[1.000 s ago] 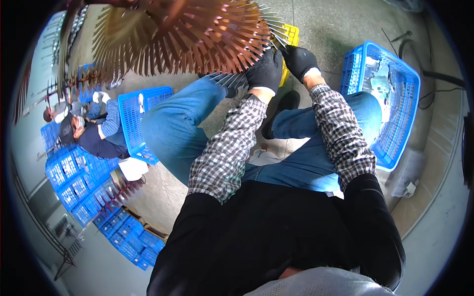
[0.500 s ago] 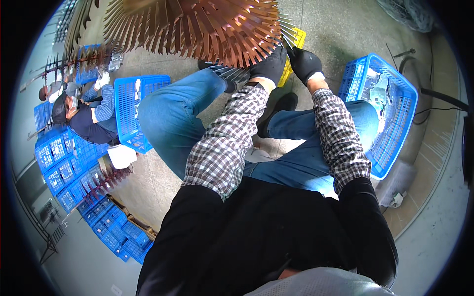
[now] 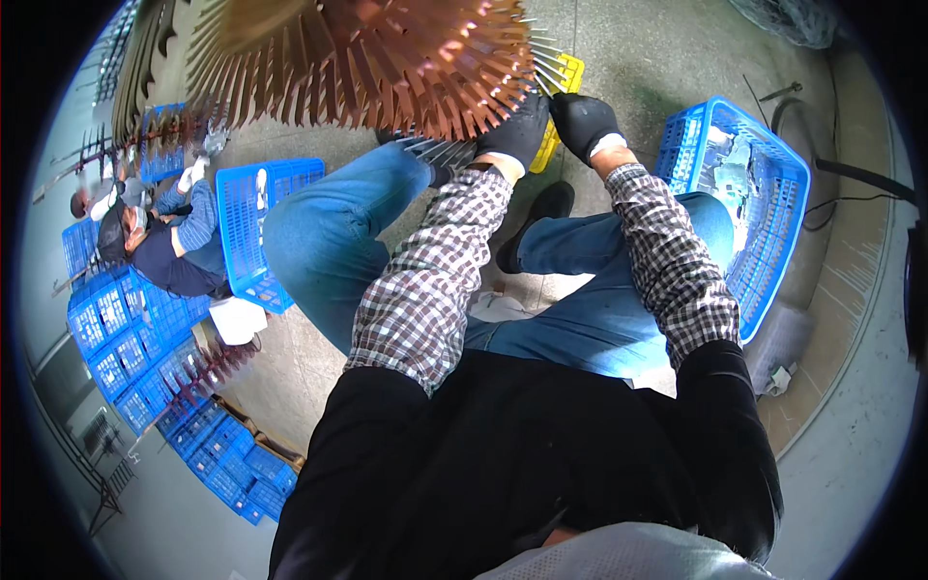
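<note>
At the top of the view hangs a large fan-shaped cluster of copper-brown metal blades (image 3: 416,68), with thinner silver blades (image 3: 549,66) along its right edge. My left hand (image 3: 519,133), in a black glove, is closed at the cluster's lower right edge. Its fingertips are hidden among the blades, so I cannot make out what they grip. My right hand (image 3: 586,126), also black-gloved, is closed just beside it, close to the ends of the silver blades. What is in its fingers, if anything, is too small to tell.
A blue basket (image 3: 788,242) with shiny pieces stands by my right knee. Another blue basket (image 3: 269,172) is beyond my left knee. Beneath my hands lies a yellow crate (image 3: 547,145). A seated co-worker (image 3: 169,242) and several stacked blue crates (image 3: 145,338) are at far left.
My right hand has drawn slightly down and left, remaining closed beside the silver blades. My left hand stays at the cluster's edge. The whole view has shifted a little.
</note>
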